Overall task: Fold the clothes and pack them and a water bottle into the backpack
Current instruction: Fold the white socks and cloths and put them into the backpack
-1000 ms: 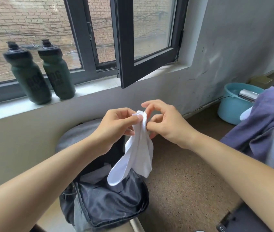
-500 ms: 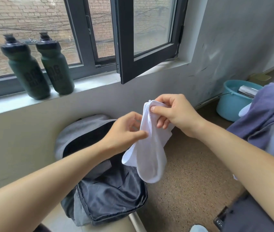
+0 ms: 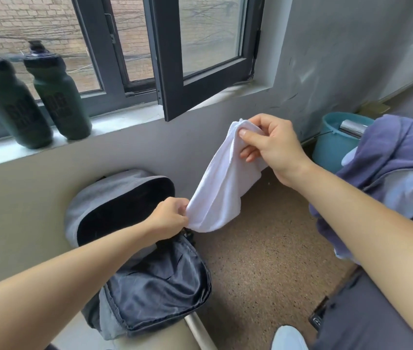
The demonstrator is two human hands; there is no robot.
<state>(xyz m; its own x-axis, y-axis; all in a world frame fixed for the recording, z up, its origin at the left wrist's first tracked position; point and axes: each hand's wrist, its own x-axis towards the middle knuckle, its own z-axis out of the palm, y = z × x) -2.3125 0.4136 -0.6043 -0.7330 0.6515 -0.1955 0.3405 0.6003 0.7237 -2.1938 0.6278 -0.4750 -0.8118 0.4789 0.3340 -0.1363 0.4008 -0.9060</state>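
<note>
The right hand (image 3: 273, 145) pinched the upper end of a white sock (image 3: 222, 183) and the left hand (image 3: 169, 219) pinched its lower end, stretching it above the open backpack (image 3: 150, 281). Two green water bottles (image 3: 36, 94) stood on the windowsill (image 3: 124, 117).

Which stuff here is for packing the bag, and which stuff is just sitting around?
For the packing:
white cloth, held by the left hand and the right hand
open backpack
two green bottles on the windowsill, one to pack
purple clothes on the right

Just sitting around:
blue bucket
open window
</note>
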